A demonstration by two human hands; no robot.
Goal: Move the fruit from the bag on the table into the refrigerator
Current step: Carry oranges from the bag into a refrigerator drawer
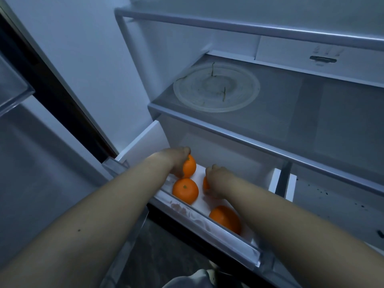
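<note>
Setting fruit into the open refrigerator drawer (pixel 207 227), the left hand (pixel 176 159) gripped one orange (pixel 190 166) and the right hand (pixel 218 179) covered another (pixel 205 183); two oranges lay loose. Next, probably, both hands needed to let go.

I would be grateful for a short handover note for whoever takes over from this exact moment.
Left hand: closed on an orange at the back left of the open fridge drawer.
Right hand: over a second orange, mostly hidden; grip unclear.
Loose in the drawer: one orange at front left, another under the right forearm.
Done: four oranges are in the drawer.
Left: let go, withdraw both hands. The bag is out of view, so check it for fruit.
</note>
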